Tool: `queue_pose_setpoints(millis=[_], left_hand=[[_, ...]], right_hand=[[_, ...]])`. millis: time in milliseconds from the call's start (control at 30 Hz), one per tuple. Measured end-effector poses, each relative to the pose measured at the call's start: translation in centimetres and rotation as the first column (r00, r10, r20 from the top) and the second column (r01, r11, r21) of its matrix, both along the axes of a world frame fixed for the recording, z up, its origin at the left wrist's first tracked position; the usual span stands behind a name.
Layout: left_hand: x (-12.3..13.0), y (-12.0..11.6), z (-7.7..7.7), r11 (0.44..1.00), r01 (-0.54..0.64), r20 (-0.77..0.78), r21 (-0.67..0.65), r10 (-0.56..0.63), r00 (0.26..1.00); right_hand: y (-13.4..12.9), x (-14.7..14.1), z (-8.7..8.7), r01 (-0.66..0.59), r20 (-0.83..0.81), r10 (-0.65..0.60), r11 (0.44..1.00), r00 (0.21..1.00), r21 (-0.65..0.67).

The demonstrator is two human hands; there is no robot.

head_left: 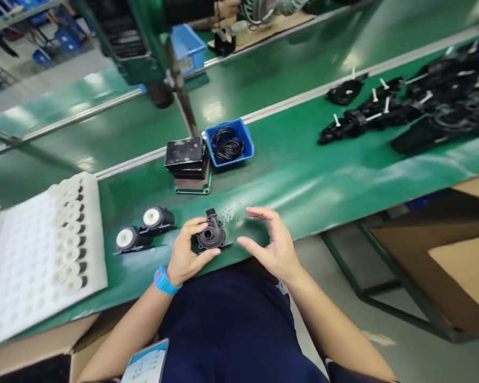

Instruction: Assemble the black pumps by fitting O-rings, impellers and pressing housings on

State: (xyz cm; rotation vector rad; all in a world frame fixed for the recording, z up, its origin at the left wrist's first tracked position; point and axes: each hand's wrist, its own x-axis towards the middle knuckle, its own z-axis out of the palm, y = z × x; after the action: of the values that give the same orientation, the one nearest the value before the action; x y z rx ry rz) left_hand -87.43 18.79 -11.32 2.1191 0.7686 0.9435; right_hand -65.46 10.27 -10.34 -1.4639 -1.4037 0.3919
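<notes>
A black plastic pump (211,234) with a round hole in its face and a short spout at the top is near the front edge of the green bench. My left hand (189,250) grips it from the left, fingers at its upper side and thumb along its lower edge. To the right of the pump, my right hand (273,244) is apart from it, thumb and fingers spread around empty space. Two black motor bodies with white round rotors (152,217) lie left of my left hand.
A white foam tray (19,271) bears rows of white-and-black rotors at left. Behind the pump stand a stack of black blocks (186,154) and a blue bin (247,151) of black rings. Many black pump parts (459,101) lie at right. A green machine (131,48) overhangs the bench.
</notes>
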Motion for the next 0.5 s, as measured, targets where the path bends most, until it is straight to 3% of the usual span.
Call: queue_pose_setpoints(millis=[100, 233, 333, 500], left_hand=[[-0.1, -0.2, 0.0, 1.000, -0.026, 0.000, -0.003, 0.026, 1.000], [0.1, -0.2, 0.7, 0.998, -0.063, -0.005, -0.005, 0.063, 0.998], [0.1, -0.1, 1.4, 0.998, -0.053, -0.033, -0.032, 0.052, 0.998], [-0.1, -0.4, 2.1, 0.996, -0.060, -0.097, -0.073, 0.053, 0.994]], right_hand=[[-0.7, 0.5, -1.6, 0.119, -0.115, -0.120, 0.993, 0.986, -0.016], [-1.0, 0.8, -2.0, 0.125, -0.188, -0.125, 0.992, 0.974, -0.009], [-1.0, 1.0, -1.5, 0.026, -0.164, -0.026, 1.000, 0.986, -0.004], [-0.6, 0.9, -1.1, -0.210, 0.094, 0.220, 0.972, 0.971, -0.107]])
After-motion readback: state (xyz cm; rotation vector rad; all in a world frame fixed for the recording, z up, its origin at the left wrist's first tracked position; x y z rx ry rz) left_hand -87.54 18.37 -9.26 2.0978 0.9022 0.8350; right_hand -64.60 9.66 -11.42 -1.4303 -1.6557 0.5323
